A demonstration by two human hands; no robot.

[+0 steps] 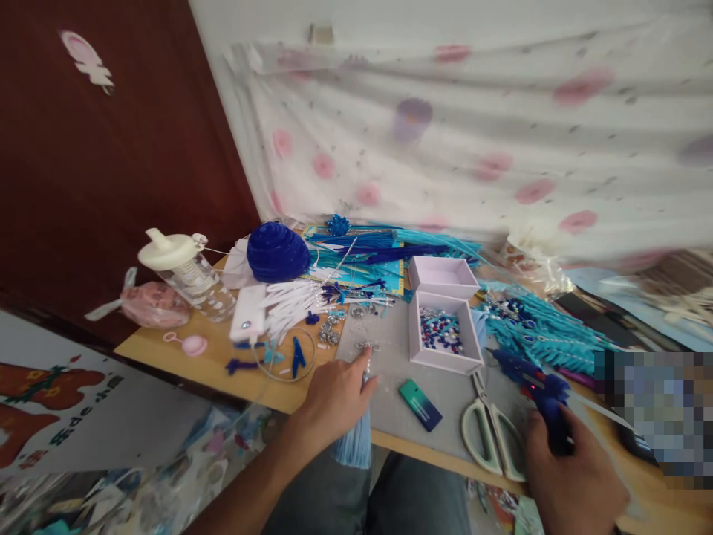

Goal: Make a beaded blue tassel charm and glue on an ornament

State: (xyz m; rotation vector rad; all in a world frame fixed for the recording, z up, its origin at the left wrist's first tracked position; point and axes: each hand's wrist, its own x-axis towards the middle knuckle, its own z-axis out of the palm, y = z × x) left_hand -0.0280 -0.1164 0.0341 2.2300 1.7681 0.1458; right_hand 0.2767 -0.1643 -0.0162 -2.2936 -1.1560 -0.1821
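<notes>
My left hand (337,394) reaches over the grey mat, its index finger stretched out and its tip touching a small silver bow-shaped charm (362,345). The thumb is apart from that finger; the other fingers are partly hidden. A light blue tassel (355,443) hangs over the table's front edge below this hand, which hides part of its cord. At the right, my right hand (573,468) is wrapped around the handle of a blue glue gun (549,394) with a small red light. Its nozzle points left, above the white-handled scissors (487,431).
A white box (415,342) of mixed beads stands mid-table, its lid (444,275) behind it. A green-blue card (420,405) lies in front. Blue yarn (277,251), a lidded cup (192,271) and a white device (248,316) stand left. Turquoise tassels (557,327) lie right.
</notes>
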